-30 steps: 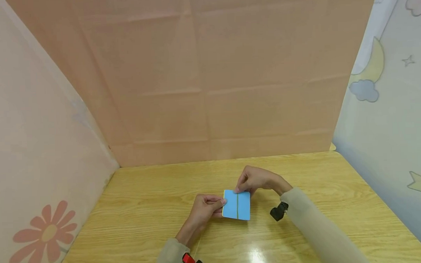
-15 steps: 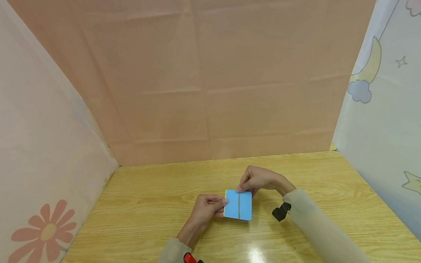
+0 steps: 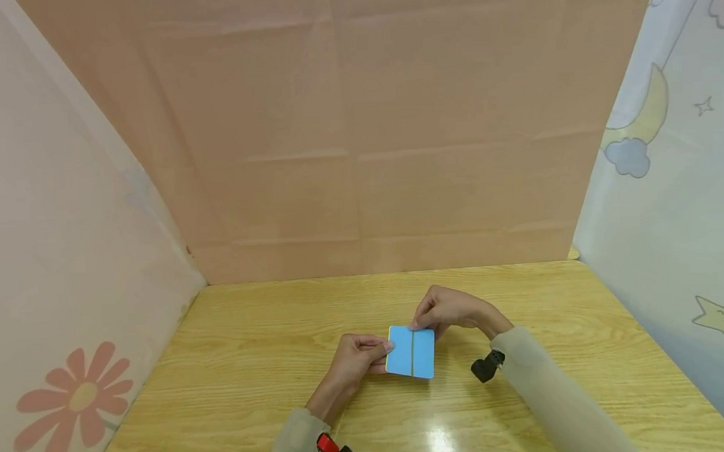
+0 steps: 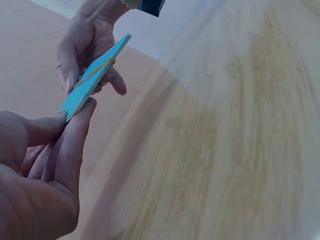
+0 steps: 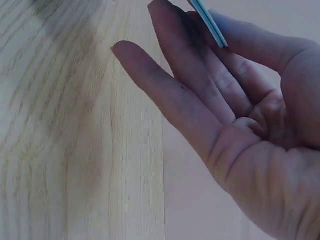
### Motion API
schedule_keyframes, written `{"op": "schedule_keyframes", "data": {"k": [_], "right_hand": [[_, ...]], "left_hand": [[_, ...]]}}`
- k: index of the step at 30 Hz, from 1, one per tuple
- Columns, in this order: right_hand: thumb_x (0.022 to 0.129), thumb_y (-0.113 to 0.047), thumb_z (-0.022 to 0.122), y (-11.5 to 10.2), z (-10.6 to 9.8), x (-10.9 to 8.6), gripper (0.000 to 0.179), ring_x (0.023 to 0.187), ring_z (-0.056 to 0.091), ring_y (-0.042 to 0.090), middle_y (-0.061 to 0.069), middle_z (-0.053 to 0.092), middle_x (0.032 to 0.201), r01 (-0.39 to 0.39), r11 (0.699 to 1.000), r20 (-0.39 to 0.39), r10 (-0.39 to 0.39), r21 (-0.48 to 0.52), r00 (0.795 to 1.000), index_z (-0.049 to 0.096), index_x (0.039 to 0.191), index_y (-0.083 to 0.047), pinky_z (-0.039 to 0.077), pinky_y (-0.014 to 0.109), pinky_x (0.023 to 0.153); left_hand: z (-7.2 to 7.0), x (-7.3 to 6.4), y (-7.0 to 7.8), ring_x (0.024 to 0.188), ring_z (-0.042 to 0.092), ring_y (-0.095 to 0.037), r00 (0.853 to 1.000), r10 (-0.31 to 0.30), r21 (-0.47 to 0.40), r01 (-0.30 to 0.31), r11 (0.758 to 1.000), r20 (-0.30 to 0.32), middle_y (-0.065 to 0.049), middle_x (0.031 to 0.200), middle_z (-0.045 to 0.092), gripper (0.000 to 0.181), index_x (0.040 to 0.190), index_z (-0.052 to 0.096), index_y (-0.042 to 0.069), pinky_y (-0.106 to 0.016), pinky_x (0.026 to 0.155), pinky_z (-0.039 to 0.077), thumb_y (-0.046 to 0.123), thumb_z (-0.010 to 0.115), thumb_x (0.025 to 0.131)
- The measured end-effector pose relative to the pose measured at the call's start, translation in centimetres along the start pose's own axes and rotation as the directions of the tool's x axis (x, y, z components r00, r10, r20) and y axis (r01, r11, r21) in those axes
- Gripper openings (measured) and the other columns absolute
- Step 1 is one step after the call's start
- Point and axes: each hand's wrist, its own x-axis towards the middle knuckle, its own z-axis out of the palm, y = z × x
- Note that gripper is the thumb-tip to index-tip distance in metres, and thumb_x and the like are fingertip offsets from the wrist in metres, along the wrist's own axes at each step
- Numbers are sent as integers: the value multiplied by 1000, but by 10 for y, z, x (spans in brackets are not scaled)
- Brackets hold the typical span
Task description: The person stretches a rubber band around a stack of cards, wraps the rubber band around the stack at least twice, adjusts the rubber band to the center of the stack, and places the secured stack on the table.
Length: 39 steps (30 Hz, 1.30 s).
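A thin square stack of blue cards (image 3: 424, 353) is held tilted above the table in the head view. Round its middle runs a yellowish-brown rubber band (image 3: 412, 354), stretched from the far edge to the near edge. My left hand (image 3: 351, 363) pinches the stack's left edge, thumb on top and fingers beneath. At the far edge, beside the band's end, my right hand (image 3: 451, 309) pinches the cards between thumb and fingers. The left wrist view shows the right thumb close to the rubber band (image 4: 95, 72). Only a corner of the stack (image 5: 210, 25) appears in the right wrist view.
A wood-grain table (image 3: 269, 322) lies under both hands. A tan sheet (image 3: 353, 133) stands at its back edge, with patterned panels at left and right. Each wrist wears a small black camera, such as the right one (image 3: 486, 366).
Both hands and the blue cards have shifted slightly to the right in the head view. The pinch of each hand looks the same, and the band still lies round the cards.
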Motion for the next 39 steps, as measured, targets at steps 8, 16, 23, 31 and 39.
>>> {"op": "schedule_keyframes", "data": {"k": [8,16,23,31,39], "right_hand": [[100,-12,71,9,3,-2,19,78,80,26,15,81,94,5,998,-22,-3,59,1000,82,101,3,67,51,77],[103,-19,67,15,12,-7,26,84,79,27,13,79,101,32,993,-103,-20,114,994,79,111,3,67,50,79],[103,-19,69,25,28,-20,36,91,80,30,18,78,107,63,957,-198,-6,284,980,71,124,11,66,49,84],[102,-12,70,34,48,-33,36,89,80,25,15,79,100,85,921,-252,15,381,968,68,125,16,66,46,86],[98,-10,75,34,61,-35,36,78,80,21,11,81,92,76,909,-346,77,409,935,70,122,17,67,40,76]], "left_hand": [[-3,1,-2,73,75,-8,1000,-3,-17,2,1000,-3,0,83,78,28,114,76,-11,-29,69,66,12,75,98],[-8,1,1,69,74,-7,1000,-5,-24,4,1000,-30,0,76,77,22,108,77,-10,-26,67,65,10,76,97],[-12,-2,1,78,78,-11,999,14,-7,-15,1000,-36,-9,89,81,25,112,77,-10,-30,74,66,12,74,99],[-14,-2,0,80,79,-13,998,23,-19,-24,1000,-51,-13,91,81,24,112,76,-10,-31,75,66,11,73,100],[-12,-3,-3,83,80,-15,998,30,-8,-30,1000,-46,-17,96,81,24,112,76,-11,-31,76,66,10,72,100]]}}
